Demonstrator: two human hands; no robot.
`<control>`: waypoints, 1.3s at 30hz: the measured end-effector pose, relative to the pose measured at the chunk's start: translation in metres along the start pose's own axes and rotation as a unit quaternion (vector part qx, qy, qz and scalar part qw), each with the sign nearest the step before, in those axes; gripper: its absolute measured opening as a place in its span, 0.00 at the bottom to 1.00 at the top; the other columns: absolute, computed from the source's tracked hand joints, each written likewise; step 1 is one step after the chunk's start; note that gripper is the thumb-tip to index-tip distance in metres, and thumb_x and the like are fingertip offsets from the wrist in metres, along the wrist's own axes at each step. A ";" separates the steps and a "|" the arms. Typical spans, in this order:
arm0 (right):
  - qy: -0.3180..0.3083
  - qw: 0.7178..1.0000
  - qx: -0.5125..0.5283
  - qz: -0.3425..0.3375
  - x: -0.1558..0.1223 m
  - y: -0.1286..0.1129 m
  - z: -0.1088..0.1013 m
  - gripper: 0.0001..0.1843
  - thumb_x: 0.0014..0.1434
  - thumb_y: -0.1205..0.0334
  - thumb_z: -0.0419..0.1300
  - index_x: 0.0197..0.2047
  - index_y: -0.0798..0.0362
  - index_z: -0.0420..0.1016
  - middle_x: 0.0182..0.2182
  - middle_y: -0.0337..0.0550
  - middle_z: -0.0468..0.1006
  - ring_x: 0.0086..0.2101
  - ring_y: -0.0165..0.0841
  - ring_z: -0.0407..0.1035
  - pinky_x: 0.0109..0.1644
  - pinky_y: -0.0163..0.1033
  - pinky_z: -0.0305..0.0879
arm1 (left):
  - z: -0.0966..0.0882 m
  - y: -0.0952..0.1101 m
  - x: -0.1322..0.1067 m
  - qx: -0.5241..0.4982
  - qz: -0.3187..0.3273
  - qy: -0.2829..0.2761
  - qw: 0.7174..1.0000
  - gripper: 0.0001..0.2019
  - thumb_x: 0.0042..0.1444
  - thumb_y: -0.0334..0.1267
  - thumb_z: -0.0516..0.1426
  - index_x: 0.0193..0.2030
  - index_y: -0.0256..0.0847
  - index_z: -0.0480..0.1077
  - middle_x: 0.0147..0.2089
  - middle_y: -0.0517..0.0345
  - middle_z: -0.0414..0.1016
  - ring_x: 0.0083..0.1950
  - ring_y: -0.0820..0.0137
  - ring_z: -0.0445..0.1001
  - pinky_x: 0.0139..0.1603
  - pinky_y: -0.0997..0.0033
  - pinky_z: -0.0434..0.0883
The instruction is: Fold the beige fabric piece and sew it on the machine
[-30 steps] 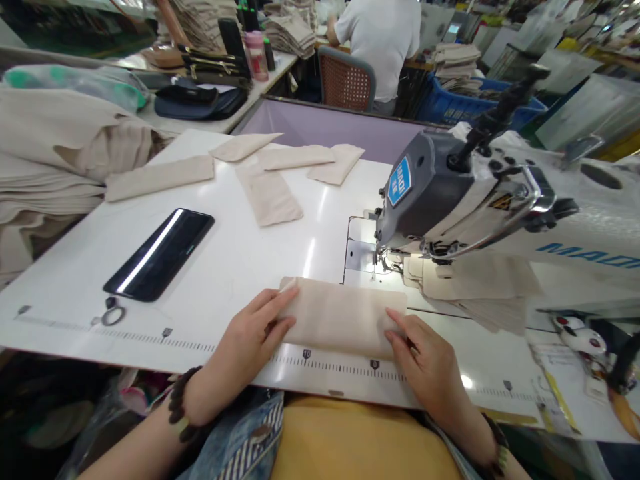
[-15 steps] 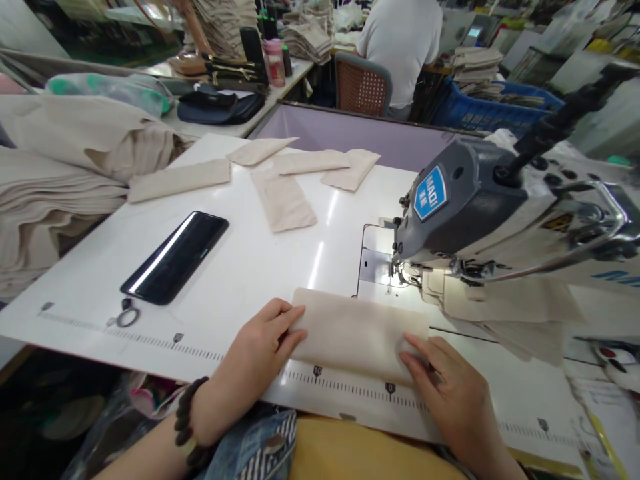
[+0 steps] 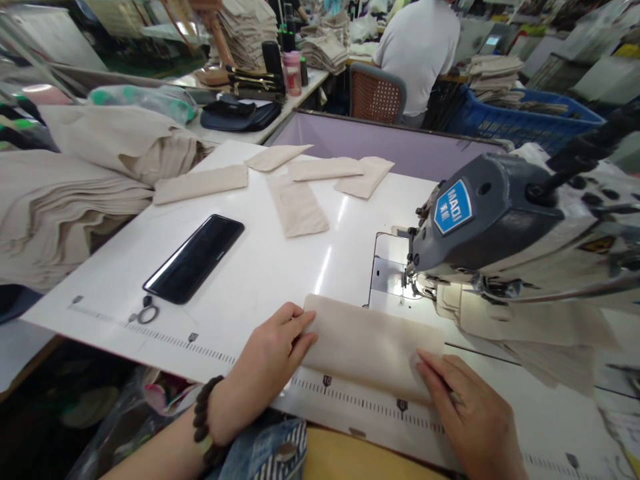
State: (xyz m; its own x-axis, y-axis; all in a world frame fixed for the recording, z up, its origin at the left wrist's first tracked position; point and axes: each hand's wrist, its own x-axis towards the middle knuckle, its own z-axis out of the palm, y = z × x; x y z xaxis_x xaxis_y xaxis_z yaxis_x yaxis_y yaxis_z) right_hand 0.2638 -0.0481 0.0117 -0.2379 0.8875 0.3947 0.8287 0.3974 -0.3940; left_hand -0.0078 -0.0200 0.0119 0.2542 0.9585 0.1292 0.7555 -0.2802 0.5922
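Note:
A folded beige cloth piece (image 3: 370, 343) lies flat on the white sewing table (image 3: 260, 267), just in front of the grey sewing machine (image 3: 495, 213). My left hand (image 3: 275, 353) rests on the cloth's left end, fingers curled over its edge. My right hand (image 3: 470, 413) presses its fingers flat on the cloth's right end. A printed ruler strip (image 3: 360, 400) runs along the table's front edge under the cloth.
A black phone (image 3: 195, 257) and small snips (image 3: 145, 312) lie to the left. Several beige cloth pieces (image 3: 297, 207) sit at the back of the table. Stacked fabric (image 3: 60, 200) fills the left side. A person in a white shirt (image 3: 420, 47) sits behind.
The view has swung left and down, so everything sits further right in the picture. Both hands stay on the cloth's ends, and the cloth keeps its place on the table.

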 end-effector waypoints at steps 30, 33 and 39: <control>-0.057 0.981 0.128 0.132 0.002 -0.001 -0.001 0.09 0.62 0.67 0.51 0.40 0.57 0.72 0.29 0.41 0.70 0.31 0.31 0.66 0.35 0.33 0.60 | 0.006 -0.017 0.001 0.106 0.062 0.021 0.992 0.20 0.63 0.49 0.43 0.45 0.39 0.70 0.39 0.59 0.68 0.37 0.73 0.71 0.41 0.76 0.68; -0.063 0.981 0.116 0.142 0.003 -0.002 -0.001 0.09 0.61 0.67 0.51 0.39 0.57 0.73 0.28 0.41 0.70 0.29 0.31 0.65 0.33 0.34 0.59 | 0.007 -0.018 0.002 0.101 0.063 0.021 0.993 0.19 0.63 0.49 0.44 0.44 0.40 0.70 0.39 0.59 0.68 0.37 0.72 0.71 0.41 0.75 0.68; -0.075 0.984 0.087 0.139 0.004 -0.002 -0.002 0.10 0.61 0.66 0.51 0.38 0.57 0.73 0.28 0.41 0.71 0.29 0.32 0.66 0.33 0.35 0.60 | 0.007 -0.016 0.002 0.093 0.059 0.030 0.993 0.18 0.63 0.47 0.45 0.44 0.38 0.70 0.39 0.58 0.68 0.36 0.72 0.71 0.40 0.75 0.69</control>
State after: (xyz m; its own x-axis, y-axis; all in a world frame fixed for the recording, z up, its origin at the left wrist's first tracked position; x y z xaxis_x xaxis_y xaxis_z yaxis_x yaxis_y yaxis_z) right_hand 0.2619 -0.0463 0.0157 -0.0977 0.9867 0.1301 0.7762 0.1574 -0.6106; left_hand -0.0152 -0.0140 -0.0027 0.3146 0.9186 0.2391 0.8232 -0.3895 0.4131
